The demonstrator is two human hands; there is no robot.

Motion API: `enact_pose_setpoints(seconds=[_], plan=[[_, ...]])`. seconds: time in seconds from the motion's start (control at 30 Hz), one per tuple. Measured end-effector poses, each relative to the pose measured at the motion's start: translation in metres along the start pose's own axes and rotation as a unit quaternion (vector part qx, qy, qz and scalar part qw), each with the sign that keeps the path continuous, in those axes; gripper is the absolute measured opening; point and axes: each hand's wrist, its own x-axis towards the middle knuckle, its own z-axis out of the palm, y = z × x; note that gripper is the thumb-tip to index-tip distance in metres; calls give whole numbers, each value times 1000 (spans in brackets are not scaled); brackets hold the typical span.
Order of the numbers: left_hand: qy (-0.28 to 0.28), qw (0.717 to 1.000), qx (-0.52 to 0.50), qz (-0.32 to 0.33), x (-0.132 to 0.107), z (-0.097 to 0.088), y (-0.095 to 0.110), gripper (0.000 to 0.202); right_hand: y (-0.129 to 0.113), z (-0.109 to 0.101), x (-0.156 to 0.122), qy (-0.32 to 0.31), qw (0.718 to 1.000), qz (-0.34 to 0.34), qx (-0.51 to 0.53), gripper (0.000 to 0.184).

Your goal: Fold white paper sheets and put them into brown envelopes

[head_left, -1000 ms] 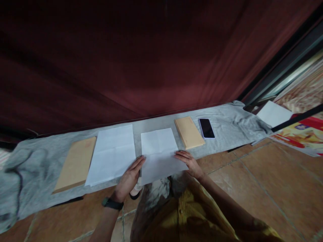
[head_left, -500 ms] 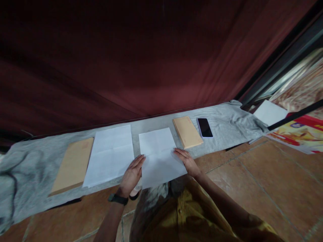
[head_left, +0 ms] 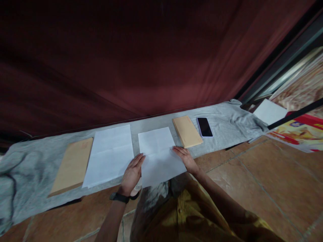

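Note:
A white sheet of paper (head_left: 158, 158) with faint fold creases lies in front of me. Its near half is shaded and reaches over my lap. My left hand (head_left: 132, 173) holds the sheet's left edge, fingers straight and pressed together, thumb out of sight. On the opposite edge, my right hand (head_left: 185, 159) has its fingertips on top of the paper, and its thumb is hidden too. Left of the sheet are larger white papers (head_left: 109, 154), slightly overlapping a big brown envelope (head_left: 72, 164). Beyond my right hand rests a stack of smaller brown envelopes (head_left: 188, 131).
A grey cloth (head_left: 224, 127) covers the low surface under the papers. On it, right of the envelopes, lies a phone (head_left: 205, 127) with a dark screen. A dark red curtain (head_left: 151, 67) hangs behind. A printed box (head_left: 302, 131) stands at the right above the tiled floor (head_left: 252, 178).
Both hands keep their places on the sheet's edges. The view has shifted very slightly; nothing else visibly differs.

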Motion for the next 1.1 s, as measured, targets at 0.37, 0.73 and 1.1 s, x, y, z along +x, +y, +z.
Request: enact_pose_setpoints(seconds=[0.37,0.73,1.1], plan=[[-1,1000,-28,14,1,-2,1,58,2,-1,1,-7,1000,0,15,61],[5,995,-99,3,1,-10,0,54,8,-1,8,12,998,19,56,50],[101,980,-111,-130,14,-3,6,35,-13,2,24,74,983,162,37,22]])
